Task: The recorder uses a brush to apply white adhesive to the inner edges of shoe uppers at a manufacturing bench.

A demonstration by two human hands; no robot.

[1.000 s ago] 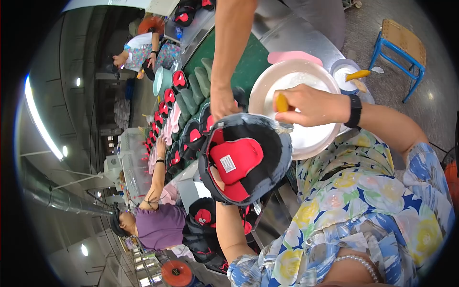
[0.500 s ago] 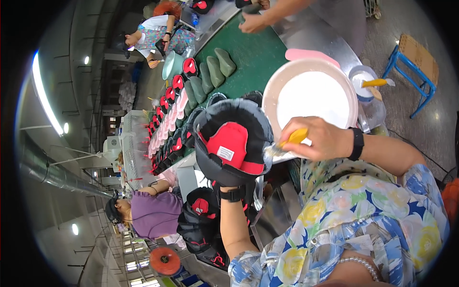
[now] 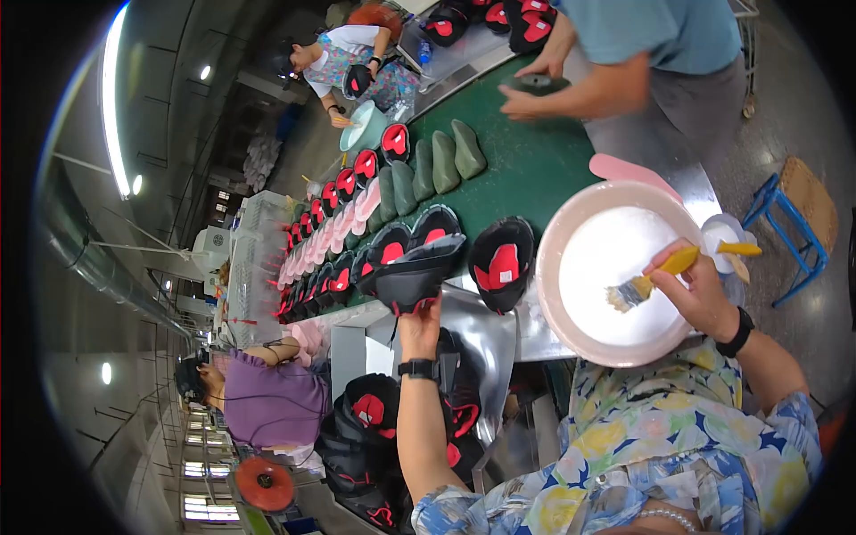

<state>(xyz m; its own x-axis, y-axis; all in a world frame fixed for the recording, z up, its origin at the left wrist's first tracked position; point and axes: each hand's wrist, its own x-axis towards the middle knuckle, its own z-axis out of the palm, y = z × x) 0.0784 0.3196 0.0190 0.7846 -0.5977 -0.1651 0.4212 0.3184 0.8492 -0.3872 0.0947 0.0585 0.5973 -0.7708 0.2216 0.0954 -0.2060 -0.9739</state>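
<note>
Here, illeg. wht label (image 3: 506, 276) inside upper (image 3: 497, 252)

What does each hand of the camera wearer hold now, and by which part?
The left hand holds a black shoe upper from its underside; the right hand holds a brush by its yellow handle.

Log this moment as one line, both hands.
left hand: holds black upper | right hand: grips brush | brush: over pink basin | basin: contains white liquid
</note>
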